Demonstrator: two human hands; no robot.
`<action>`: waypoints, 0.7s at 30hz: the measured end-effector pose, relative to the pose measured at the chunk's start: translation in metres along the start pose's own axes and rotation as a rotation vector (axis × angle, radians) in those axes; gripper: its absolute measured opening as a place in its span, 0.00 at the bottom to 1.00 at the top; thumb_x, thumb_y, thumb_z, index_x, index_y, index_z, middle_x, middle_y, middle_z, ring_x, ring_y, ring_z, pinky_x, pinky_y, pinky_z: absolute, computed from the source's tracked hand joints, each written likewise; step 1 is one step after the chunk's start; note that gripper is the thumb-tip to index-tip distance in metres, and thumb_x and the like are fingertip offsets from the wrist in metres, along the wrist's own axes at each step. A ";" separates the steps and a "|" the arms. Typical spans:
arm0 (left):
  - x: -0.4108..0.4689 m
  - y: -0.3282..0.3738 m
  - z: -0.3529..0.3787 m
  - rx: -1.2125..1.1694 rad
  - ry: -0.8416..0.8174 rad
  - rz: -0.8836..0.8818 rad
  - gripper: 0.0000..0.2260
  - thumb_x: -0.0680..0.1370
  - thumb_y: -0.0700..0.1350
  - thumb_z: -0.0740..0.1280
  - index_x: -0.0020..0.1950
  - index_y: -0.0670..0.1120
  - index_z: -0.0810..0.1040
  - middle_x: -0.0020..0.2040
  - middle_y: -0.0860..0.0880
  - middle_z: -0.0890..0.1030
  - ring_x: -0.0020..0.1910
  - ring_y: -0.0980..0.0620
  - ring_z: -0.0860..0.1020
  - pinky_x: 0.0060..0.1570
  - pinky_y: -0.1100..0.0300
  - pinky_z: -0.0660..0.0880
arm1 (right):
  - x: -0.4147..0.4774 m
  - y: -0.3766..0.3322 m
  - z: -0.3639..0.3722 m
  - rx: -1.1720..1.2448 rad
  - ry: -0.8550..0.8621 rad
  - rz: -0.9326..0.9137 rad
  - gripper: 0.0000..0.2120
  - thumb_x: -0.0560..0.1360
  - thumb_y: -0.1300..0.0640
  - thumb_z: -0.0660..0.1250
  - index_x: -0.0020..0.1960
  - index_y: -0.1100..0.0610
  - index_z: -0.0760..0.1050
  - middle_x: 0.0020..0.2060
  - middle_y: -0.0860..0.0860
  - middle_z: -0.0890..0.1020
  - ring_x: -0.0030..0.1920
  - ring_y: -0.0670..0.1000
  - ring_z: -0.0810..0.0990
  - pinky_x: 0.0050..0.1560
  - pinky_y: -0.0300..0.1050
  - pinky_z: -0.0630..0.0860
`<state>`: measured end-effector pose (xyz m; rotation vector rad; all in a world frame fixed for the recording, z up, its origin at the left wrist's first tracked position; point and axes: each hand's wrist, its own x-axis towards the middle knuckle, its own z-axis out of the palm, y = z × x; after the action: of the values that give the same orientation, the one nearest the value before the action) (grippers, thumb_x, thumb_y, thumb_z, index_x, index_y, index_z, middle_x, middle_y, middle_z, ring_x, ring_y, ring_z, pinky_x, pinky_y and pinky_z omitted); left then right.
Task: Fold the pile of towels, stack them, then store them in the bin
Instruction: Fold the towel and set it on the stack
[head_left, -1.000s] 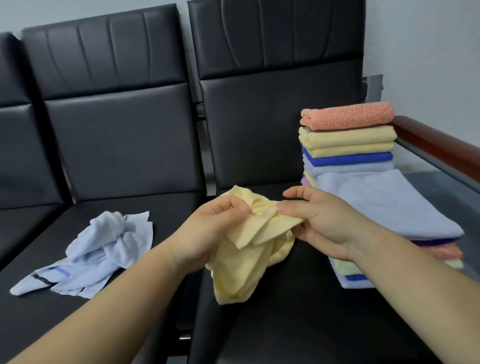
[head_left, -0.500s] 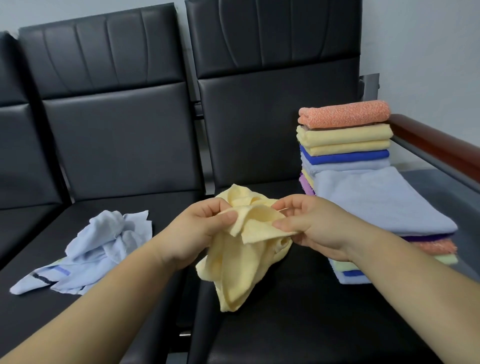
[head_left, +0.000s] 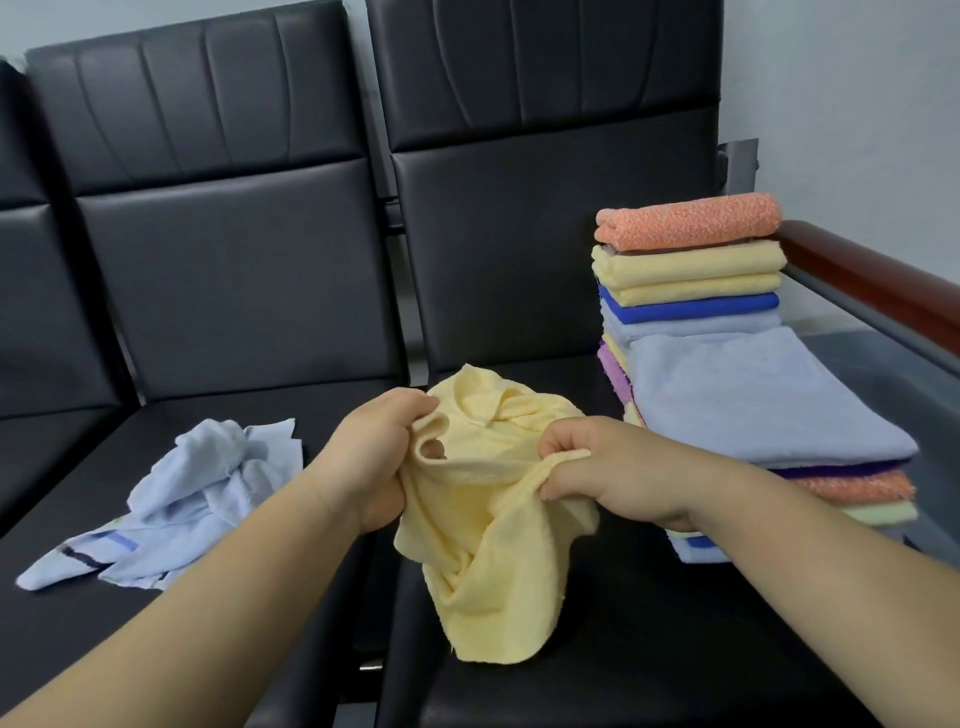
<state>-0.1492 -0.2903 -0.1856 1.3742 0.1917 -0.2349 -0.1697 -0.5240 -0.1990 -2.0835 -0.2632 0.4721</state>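
Both the left hand (head_left: 363, 457) and right hand (head_left: 618, 473) pinch the crumpled yellow towel (head_left: 488, 561) in curled fingers above the left edge of the seat (head_left: 623, 649), seemingly opening it out; next, its corners need finding for a flat fold.

You've got a black padded bench (head_left: 571, 649). L seat (head_left: 78, 623): crumpled light-blue towels (head_left: 197, 493), lying loose. R seat: 2 folded stacks side by side, look touching. Rear stack (head_left: 685, 270) is taller w/ orange on top; front stack (head_left: 753, 405) has pale blue on top. Wooden armrest (head_left: 883, 280) is just beside them.
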 end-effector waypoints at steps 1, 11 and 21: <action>-0.001 -0.001 0.002 0.040 -0.012 0.023 0.21 0.81 0.39 0.63 0.27 0.48 0.72 0.28 0.50 0.69 0.26 0.53 0.69 0.29 0.60 0.69 | 0.001 0.001 0.001 -0.004 0.002 0.000 0.08 0.72 0.53 0.74 0.38 0.45 0.76 0.43 0.48 0.76 0.44 0.49 0.72 0.44 0.47 0.70; -0.008 0.002 0.007 0.017 0.058 0.059 0.13 0.82 0.37 0.60 0.39 0.44 0.77 0.31 0.47 0.78 0.29 0.52 0.77 0.29 0.57 0.75 | 0.010 0.014 0.015 0.161 -0.178 0.172 0.28 0.69 0.60 0.81 0.64 0.45 0.77 0.59 0.51 0.84 0.60 0.52 0.84 0.63 0.53 0.81; -0.007 0.008 -0.019 0.911 -0.363 0.281 0.13 0.66 0.57 0.80 0.45 0.52 0.86 0.44 0.42 0.84 0.45 0.45 0.81 0.52 0.50 0.78 | 0.004 0.002 -0.001 0.097 -0.037 0.033 0.04 0.79 0.53 0.72 0.47 0.53 0.81 0.47 0.54 0.81 0.49 0.52 0.77 0.50 0.52 0.76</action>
<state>-0.1539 -0.2696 -0.1797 2.1981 -0.4707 -0.3508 -0.1659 -0.5241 -0.2014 -1.9888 -0.2232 0.5337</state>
